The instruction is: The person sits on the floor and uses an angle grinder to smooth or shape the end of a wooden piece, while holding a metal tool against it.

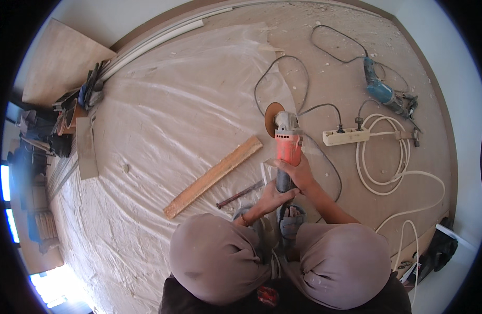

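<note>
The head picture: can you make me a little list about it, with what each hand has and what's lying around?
Left hand: the left hand grips the angle grinder's dark rear end
Right hand: the right hand holds the grinder farther forward, by its red part
Disc: brown disc at the grinder's front
Wood: one wooden plank, lying on plastic sheeting
Power: cream power strip, two black plugs in it
Other tool: blue corded power tool, upper right

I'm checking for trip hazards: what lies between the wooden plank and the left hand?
The head view shows a slim brown rod lying slantwise between the wooden plank and the left hand.
</note>
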`<state>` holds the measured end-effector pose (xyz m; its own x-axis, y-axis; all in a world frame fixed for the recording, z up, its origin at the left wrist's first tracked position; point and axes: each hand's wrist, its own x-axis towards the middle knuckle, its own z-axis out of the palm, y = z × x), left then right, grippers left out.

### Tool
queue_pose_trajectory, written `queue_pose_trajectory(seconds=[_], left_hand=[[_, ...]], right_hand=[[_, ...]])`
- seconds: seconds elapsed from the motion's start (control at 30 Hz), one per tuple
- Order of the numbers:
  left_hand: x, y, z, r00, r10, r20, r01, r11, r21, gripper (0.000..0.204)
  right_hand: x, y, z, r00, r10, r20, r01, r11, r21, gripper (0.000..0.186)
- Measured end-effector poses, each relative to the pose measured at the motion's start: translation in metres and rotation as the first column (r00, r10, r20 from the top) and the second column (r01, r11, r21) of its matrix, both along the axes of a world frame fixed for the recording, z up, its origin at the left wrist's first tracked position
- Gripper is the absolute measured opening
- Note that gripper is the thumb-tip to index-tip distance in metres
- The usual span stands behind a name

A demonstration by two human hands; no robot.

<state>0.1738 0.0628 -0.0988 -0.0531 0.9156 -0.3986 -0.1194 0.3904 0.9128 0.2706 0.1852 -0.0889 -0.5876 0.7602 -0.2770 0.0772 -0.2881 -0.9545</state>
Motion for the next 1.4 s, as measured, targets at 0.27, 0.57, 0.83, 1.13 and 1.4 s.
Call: queue_pose_trajectory(seconds=[0.27,0.57,0.83,1.13,1.4], left_hand=[[-0.097,-0.103,-0.059,0.432,-0.065,-0.899,0.118,0.993,-0.015,0.048],[-0.116,-0.147,-0.074,0.519,-0.069,-0.852,0.036,0.998,-0.059,0.026],[-0.122,-0.098,-0.050,0.564,0.148,-0.812,-0.208,0.978,0.034,0.029],[-0.079,-0.085,-0.105,0.784,0.376,-0.493,-0.454,0.890,-0.044,0.024],[-0.056,-0.080,-0.121,0.809,0.448,-0.380,-0.489,0.872,-0.013,0.030]], right_hand=[[0.024,0.027,-0.003,0.995,0.003,0.101,-0.016,0.992,0.128,0.054],[0.037,0.043,0.028,0.950,0.048,0.309,-0.156,0.930,0.334,0.064],[0.032,0.042,0.039,0.854,0.223,0.470,-0.389,0.873,0.293,0.069],[0.017,0.036,0.013,0.700,0.323,0.637,-0.560,0.802,0.208,0.070],[-0.008,0.040,0.000,0.668,0.366,0.647,-0.619,0.757,0.211,0.064]])
